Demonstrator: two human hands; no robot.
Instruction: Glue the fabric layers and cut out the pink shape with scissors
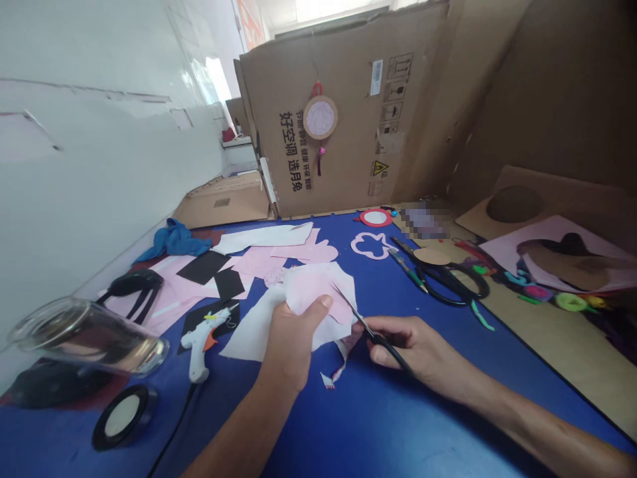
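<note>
My left hand (293, 338) pinches a pink piece of paper (318, 290) laid over a white sheet (346, 279), thumb on top and the other fingers hidden underneath. In my right hand (405, 342) is a pair of black-handled scissors (367, 328), its blades reaching over the right side of the pink and white layers. A narrow cut strip (343, 362) dangles below the blades, its loose end lower down. Under the held layers lies another white sheet (251, 332) on the blue table (348, 431).
Left of my hands are a white glue gun (200, 342) with a cord, a glass jar (89, 335), black squares (204, 267) and pink paper scraps (174, 292). Large black scissors (448, 282), a pen (408, 271) and a pink flower-shaped outline (371, 245) lie right. Cardboard (348, 159) stands behind.
</note>
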